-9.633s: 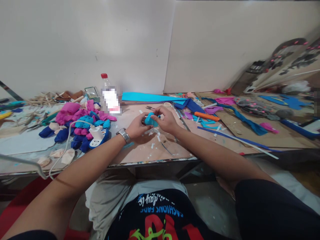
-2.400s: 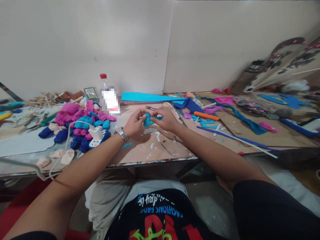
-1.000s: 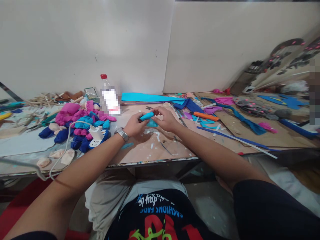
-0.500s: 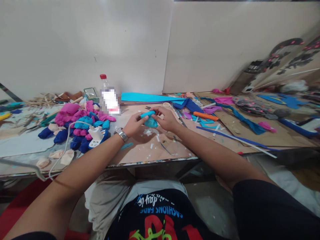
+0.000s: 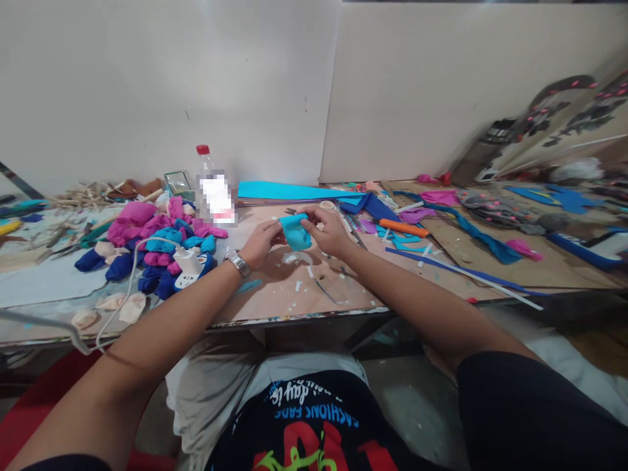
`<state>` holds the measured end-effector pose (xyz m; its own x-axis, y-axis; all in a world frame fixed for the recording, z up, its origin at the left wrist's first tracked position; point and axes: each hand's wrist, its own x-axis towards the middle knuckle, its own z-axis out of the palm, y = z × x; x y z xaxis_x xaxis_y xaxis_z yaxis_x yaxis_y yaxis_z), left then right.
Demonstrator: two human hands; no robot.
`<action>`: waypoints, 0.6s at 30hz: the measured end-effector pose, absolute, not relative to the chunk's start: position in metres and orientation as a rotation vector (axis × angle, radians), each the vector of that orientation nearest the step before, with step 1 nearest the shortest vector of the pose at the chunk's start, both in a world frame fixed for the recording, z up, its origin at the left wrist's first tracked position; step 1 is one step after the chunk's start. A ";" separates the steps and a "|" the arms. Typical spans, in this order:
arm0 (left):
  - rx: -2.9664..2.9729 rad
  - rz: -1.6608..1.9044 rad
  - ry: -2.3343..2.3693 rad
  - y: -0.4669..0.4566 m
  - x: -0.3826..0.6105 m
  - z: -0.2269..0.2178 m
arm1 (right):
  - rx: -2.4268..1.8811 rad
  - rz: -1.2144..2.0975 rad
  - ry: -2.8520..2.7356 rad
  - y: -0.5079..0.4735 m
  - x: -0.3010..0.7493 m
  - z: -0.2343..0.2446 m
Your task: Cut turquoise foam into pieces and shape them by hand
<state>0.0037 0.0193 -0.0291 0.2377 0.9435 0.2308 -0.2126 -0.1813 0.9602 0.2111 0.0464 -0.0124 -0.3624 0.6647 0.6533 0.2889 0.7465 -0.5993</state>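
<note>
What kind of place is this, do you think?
Probably a craft workshop: the left hand and right hand pinch a light blue soft piece, pink and blue pieces are heaped nearby, and cut strips litter the table.

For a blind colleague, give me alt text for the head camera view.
Left hand and right hand pinch a small turquoise piece between their fingers above a cluttered worktable. Left of them lie a pile of pink, turquoise and dark blue pieces and a red-capped bottle; an orange tool lies to the right.

Dark shirt print — "…ASHIONS FADE".
</note>
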 end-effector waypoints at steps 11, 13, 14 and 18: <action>1.298 1.167 0.838 0.019 0.005 -0.028 | -0.693 0.415 -1.982 0.044 0.212 -0.009; 1.329 1.172 0.856 0.020 0.004 -0.028 | -0.694 0.422 -1.967 0.045 0.212 -0.010; 1.344 1.172 0.863 0.021 0.004 -0.028 | -0.693 0.426 -1.956 0.046 0.212 -0.011; 1.396 1.163 0.888 0.021 0.003 -0.026 | -0.694 0.453 -1.929 0.050 0.213 -0.014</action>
